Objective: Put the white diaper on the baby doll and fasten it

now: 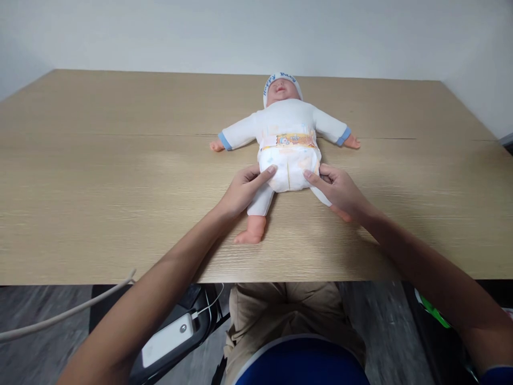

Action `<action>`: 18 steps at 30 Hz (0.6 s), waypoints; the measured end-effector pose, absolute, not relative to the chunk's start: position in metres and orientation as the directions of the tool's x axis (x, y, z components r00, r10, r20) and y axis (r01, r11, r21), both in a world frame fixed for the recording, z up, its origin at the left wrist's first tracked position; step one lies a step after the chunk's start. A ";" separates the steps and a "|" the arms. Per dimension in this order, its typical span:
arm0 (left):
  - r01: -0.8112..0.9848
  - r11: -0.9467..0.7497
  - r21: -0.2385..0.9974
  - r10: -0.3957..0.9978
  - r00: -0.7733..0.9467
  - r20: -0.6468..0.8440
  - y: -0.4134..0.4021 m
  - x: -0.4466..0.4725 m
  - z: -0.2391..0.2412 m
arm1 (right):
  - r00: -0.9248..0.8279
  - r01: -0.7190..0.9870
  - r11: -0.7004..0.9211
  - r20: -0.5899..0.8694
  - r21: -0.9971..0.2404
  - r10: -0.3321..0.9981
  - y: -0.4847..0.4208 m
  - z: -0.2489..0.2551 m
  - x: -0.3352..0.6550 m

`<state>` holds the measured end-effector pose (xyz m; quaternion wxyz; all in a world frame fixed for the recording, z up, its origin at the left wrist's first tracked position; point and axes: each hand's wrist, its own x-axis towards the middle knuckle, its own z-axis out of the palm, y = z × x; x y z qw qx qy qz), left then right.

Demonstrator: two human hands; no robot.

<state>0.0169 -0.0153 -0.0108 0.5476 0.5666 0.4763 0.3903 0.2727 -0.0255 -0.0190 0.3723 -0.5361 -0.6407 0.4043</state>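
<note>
- Both leg edges of a white diaper [289, 167] pinched, left hand [247, 188] one side, right hand [340, 188] the other.
- Doll [285, 115] wearing it lies face-up on a table [120, 192].

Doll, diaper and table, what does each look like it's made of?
Doll: matte white cloth over the body, by its soft look; smooth foot, likely vinyl or rubber.
Diaper: thin, soft, papery nonwoven, by its puckers; plastic film is possible.
Table: pale top with wood grain and low sheen; perhaps laminate, though real wood is possible.
</note>
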 end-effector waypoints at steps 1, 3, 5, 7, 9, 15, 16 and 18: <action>0.117 0.054 0.992 0.967 0.241 -0.081 -0.015 0.017 -0.011 | -0.147 0.384 0.098 0.044 -0.918 0.988 -0.026 -0.019 0.273; 0.120 0.054 0.991 0.968 0.236 -0.081 -0.015 0.016 -0.012 | -0.140 0.376 0.089 0.038 -0.922 0.989 -0.027 -0.018 0.272; 0.116 0.052 0.992 0.968 0.240 -0.078 -0.015 0.016 -0.011 | -0.129 0.369 0.076 0.030 -0.926 0.991 -0.028 -0.016 0.271; 0.111 0.049 0.993 0.966 0.249 -0.075 -0.015 0.016 -0.011 | -0.111 0.369 0.069 0.029 -0.927 0.993 -0.029 -0.015 0.270; 0.108 0.048 0.993 0.965 0.253 -0.074 -0.016 0.017 -0.010 | -0.093 0.373 0.064 0.032 -0.926 0.995 -0.030 -0.014 0.269; 0.100 0.050 0.994 0.962 0.262 -0.075 -0.016 0.016 -0.009 | -0.131 0.316 0.058 0.017 -0.947 0.991 -0.029 -0.015 0.269; 0.100 0.051 0.994 0.962 0.263 -0.075 -0.016 0.016 -0.009 | -0.142 0.295 0.066 0.024 -0.953 0.990 -0.028 -0.015 0.270; 0.106 0.044 0.993 0.962 0.263 -0.071 -0.016 0.016 -0.009 | -0.157 0.251 0.074 0.034 -0.965 0.987 -0.027 -0.017 0.270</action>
